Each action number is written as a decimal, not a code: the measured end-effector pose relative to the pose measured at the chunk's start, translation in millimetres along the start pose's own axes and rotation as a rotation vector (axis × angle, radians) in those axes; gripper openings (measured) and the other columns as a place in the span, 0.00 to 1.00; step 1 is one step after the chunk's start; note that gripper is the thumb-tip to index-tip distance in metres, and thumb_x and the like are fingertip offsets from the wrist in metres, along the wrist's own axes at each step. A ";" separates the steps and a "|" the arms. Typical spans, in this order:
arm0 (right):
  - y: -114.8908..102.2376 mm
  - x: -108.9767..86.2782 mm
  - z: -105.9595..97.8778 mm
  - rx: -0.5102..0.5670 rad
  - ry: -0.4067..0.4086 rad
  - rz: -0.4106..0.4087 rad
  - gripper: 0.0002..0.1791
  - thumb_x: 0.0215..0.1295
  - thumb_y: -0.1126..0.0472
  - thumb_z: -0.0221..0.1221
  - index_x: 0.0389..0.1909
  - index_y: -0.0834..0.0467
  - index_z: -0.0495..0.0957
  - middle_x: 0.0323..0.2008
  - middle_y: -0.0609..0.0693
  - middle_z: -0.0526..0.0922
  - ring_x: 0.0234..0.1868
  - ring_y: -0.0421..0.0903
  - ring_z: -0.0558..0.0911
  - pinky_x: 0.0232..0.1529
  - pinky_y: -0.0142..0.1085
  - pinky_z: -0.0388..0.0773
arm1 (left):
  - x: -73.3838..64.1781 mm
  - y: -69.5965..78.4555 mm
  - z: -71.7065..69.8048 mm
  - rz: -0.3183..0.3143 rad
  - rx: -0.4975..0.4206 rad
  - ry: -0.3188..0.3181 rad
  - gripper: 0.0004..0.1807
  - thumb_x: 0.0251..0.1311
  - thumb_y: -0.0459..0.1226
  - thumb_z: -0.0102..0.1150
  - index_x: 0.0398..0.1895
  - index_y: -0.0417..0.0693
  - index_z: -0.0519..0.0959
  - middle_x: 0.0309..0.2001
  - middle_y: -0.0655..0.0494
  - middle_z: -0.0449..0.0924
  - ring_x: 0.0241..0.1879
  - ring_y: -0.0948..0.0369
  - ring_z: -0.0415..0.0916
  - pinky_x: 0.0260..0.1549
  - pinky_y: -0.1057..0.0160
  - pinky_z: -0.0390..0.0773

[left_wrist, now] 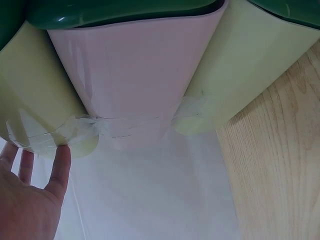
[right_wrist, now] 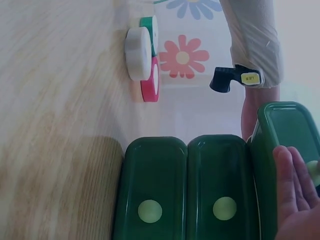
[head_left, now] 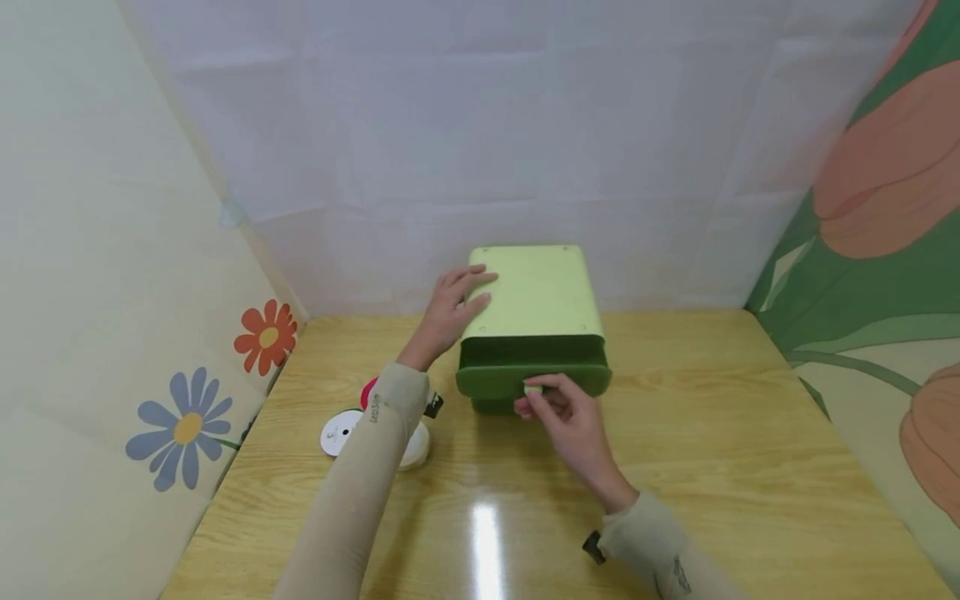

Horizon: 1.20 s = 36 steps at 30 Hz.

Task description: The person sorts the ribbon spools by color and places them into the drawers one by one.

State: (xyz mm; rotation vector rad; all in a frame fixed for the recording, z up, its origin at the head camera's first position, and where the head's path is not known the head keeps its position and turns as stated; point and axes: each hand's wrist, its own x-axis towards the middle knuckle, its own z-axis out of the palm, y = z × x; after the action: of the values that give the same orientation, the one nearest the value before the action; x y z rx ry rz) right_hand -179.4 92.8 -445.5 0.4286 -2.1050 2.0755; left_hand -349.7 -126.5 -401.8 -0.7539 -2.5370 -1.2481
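Note:
A stacked drawer unit [head_left: 536, 292] with a light green top stands at the back of the table. Its top drawer [head_left: 491, 382], dark green in front, is partly pulled out. My right hand [head_left: 572, 421] pinches this drawer's round pale green knob [head_left: 532, 389] between thumb and fingers. On the upper left side of the unit rests my left hand [head_left: 448, 310], its fingers extended over the top. In the left wrist view, its fingertips touch the light green upper casing [left_wrist: 37, 100], above a pink casing [left_wrist: 132, 75]. Clear tape [left_wrist: 132, 126] runs across the casings.
Left of the unit lie several ribbon spools, partly behind my left forearm in the head view: a white one [right_wrist: 139, 54], a red one [right_wrist: 150, 82] and a green one [right_wrist: 153, 35]. Two lower drawers [right_wrist: 155, 175] are closed. A white cloth wall [head_left: 450, 167] hangs behind.

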 end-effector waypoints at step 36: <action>-7.2 -39.5 4.5 0.022 -0.031 -0.079 0.10 0.74 0.68 0.59 0.52 0.65 0.79 0.39 0.61 0.90 0.39 0.50 0.90 0.44 0.40 0.89 | -1.4 0.9 -2.4 -0.014 -0.015 -0.018 0.25 0.78 0.53 0.48 0.73 0.62 0.74 0.78 0.61 0.62 0.78 0.56 0.52 0.74 0.41 0.61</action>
State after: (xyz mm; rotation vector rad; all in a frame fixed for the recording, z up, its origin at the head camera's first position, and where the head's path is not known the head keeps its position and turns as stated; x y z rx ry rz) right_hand -139.3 92.1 -450.9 0.5406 -2.0489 2.0631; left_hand -348.2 -128.5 -400.3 -0.7560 -2.5541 -1.2721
